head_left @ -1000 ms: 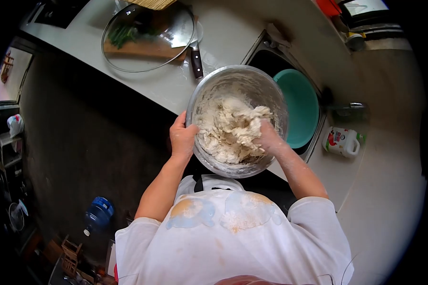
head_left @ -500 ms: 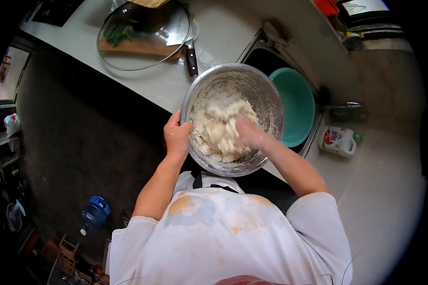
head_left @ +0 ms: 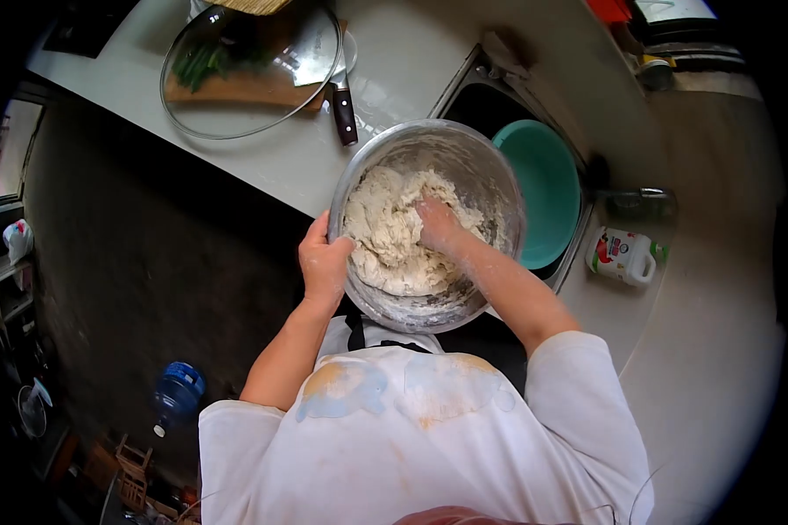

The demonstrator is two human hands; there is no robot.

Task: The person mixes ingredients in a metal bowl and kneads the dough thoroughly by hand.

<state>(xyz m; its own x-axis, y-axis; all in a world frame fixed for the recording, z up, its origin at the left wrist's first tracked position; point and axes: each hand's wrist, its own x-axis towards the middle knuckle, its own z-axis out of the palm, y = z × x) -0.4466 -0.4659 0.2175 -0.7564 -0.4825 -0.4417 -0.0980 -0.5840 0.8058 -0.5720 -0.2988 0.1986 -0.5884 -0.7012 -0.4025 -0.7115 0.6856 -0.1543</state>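
A large metal bowl (head_left: 490, 166) is tilted at the counter's edge, in front of the sink. Shaggy, pale dough (head_left: 390, 223) fills its lower left part, and floury residue coats the inner wall. My left hand (head_left: 326, 258) grips the bowl's left rim, thumb over the edge and fingers on the outside. Inside the bowl, my right hand (head_left: 439, 226) presses into the dough from the right, its fingers closed and their tips partly sunk in it.
Right of the bowl, a teal basin (head_left: 547, 197) sits in the sink. A white jug (head_left: 622, 256) stands further right. At the upper left, a glass lid (head_left: 249, 131) covers a cutting board with greens, beside a knife (head_left: 345, 118). A blue water bottle (head_left: 179, 391) lies on the floor.
My right hand has moved left and deeper into the dough, which is now gathered more to the bowl's left. My left hand keeps its grip on the rim.
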